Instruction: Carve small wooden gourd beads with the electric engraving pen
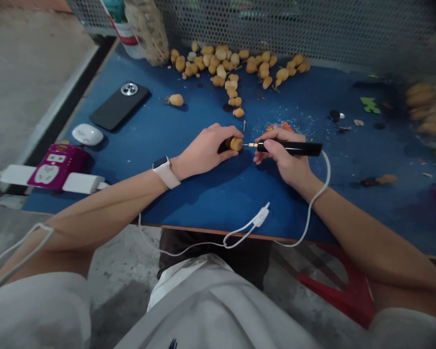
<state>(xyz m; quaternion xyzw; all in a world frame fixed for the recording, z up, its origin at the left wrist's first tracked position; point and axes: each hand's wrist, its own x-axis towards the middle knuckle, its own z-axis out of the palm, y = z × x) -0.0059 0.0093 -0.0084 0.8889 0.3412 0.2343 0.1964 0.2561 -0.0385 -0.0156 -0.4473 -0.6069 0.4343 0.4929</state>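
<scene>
My left hand (211, 148), with a watch on its wrist, is closed around a small tan gourd (236, 144) and holds it just above the blue table. My right hand (288, 157) grips a black pen-shaped rotary tool (294, 148) like a pencil. Its brass-coloured chuck and thin bit point left, and the tip is at the gourd's end; whether it touches or enters cannot be made out. Behind my right fingers lies a crumpled orange wrapper (279, 127), with pale shavings scattered around it. A short row of small gourds (235, 102) runs toward my left hand.
Many more gourds (218, 63) lie along the perforated metal screen (276, 29). On the left are a black phone (119, 106), a white earbud case (87, 134) and a purple power adapter (58, 167). The tool's white cord, with an inline switch (260, 217), loops over the front edge.
</scene>
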